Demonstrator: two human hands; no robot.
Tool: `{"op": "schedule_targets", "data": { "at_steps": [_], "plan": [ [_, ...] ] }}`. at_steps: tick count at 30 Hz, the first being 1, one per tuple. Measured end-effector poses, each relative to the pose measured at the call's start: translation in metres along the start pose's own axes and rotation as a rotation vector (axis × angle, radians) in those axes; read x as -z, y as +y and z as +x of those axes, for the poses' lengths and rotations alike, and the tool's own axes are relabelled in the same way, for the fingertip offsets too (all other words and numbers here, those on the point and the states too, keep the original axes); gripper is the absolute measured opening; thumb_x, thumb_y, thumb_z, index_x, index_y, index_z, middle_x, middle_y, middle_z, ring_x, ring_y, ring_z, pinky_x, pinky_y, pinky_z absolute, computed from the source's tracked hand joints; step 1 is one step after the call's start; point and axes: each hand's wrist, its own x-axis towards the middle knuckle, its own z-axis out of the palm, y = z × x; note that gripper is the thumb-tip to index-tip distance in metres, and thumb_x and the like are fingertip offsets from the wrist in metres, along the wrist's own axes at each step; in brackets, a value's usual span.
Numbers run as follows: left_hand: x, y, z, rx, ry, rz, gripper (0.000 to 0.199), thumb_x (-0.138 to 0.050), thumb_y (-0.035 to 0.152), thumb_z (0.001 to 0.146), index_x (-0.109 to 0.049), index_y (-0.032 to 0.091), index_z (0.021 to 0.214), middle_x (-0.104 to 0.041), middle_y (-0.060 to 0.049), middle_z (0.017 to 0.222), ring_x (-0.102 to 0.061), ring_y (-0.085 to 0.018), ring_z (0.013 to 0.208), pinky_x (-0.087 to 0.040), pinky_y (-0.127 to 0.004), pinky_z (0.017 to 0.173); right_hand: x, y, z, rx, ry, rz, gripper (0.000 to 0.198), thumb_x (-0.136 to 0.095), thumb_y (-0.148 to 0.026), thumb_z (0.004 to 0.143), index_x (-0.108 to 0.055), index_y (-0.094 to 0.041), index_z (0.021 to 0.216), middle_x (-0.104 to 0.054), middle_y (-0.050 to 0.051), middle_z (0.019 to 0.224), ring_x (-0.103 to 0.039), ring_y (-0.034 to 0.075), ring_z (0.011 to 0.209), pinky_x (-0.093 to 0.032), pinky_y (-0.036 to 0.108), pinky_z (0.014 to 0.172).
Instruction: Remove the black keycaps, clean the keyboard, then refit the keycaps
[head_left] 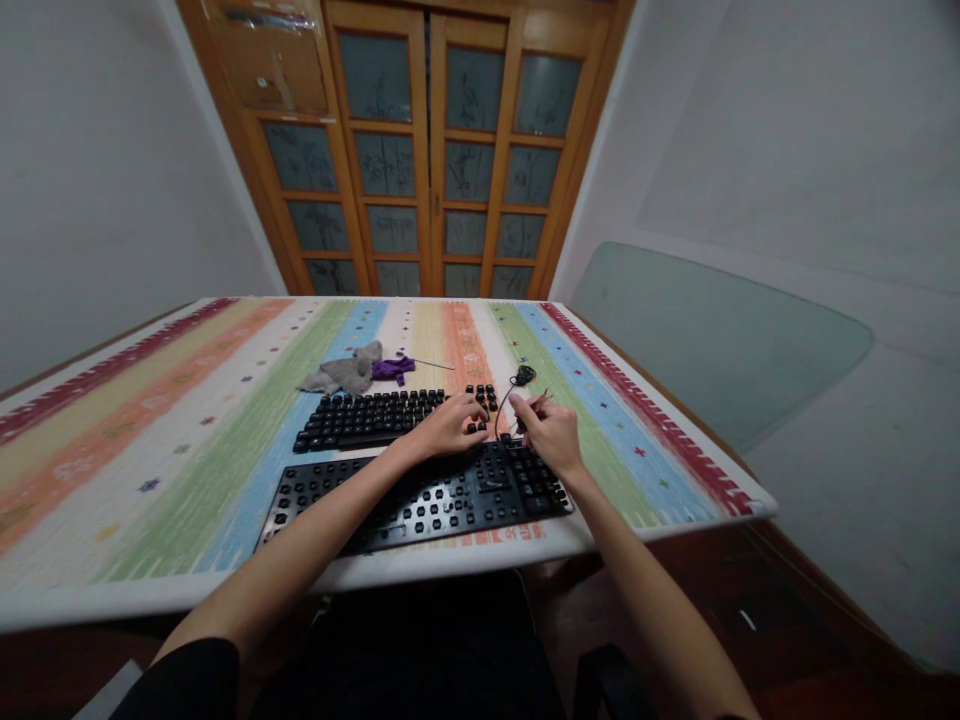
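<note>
A black keyboard [442, 508] lies near the table's front edge, most of its switches bare, with keycaps [541, 482] still on its right end. Behind it, loose black keycaps [375, 418] are laid out in rows. My left hand [448, 425] is curled at the right end of these rows, thumb and fingers around a small black keycap [477, 428]. My right hand [553, 436] is closed above the keyboard's right end, beside the cable. Thin prongs [544, 397] of a small tool stick out of its grip; the fingers hide the rest.
A coiled black cable [524, 375] lies behind my right hand. Farther back are a grey cloth [341, 374], a purple cloth [393, 370] and a thin rod [435, 363]. A striped cloth covers the table [187, 480]. A glass panel [712, 330] leans on the right wall.
</note>
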Motion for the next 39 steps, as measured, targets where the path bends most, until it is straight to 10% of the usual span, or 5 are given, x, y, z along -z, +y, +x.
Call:
{"op": "schedule_targets", "data": {
  "at_steps": [18, 30, 39],
  "plan": [
    [-0.004, -0.005, 0.021, -0.016, 0.033, -0.194, 0.022, -0.072, 0.037, 0.083, -0.065, 0.016, 0.082, -0.066, -0.004, 0.086, -0.059, -0.018, 0.086, -0.046, -0.03, 0.08, -0.016, 0.005, 0.022, 0.109, -0.079, -0.009, 0.055, -0.053, -0.064, 0.089, -0.065, -0.018, 0.061, -0.062, 0.0, 0.046, -0.059, 0.012, 0.038, -0.047, 0.023, 0.051],
    [-0.011, -0.017, 0.025, 0.24, -0.015, -0.924, 0.052, -0.087, 0.034, 0.062, -0.064, 0.012, 0.102, -0.07, -0.005, 0.087, -0.066, -0.015, 0.078, -0.054, -0.03, 0.076, -0.014, 0.007, 0.03, 0.004, -0.088, 0.115, 0.054, -0.057, -0.067, 0.085, -0.066, -0.018, 0.064, -0.061, -0.001, 0.044, -0.055, 0.012, 0.033, -0.044, 0.022, 0.04],
    [0.003, -0.006, 0.022, -0.061, 0.069, -0.363, 0.007, -0.07, 0.019, 0.076, -0.071, 0.016, 0.082, -0.068, -0.006, 0.095, -0.064, -0.018, 0.091, -0.052, -0.031, 0.084, -0.015, 0.009, 0.027, 0.052, -0.066, 0.033, 0.055, -0.054, -0.065, 0.088, -0.065, -0.018, 0.062, -0.06, -0.001, 0.045, -0.054, 0.011, 0.034, -0.042, 0.022, 0.043]
  ]
}}
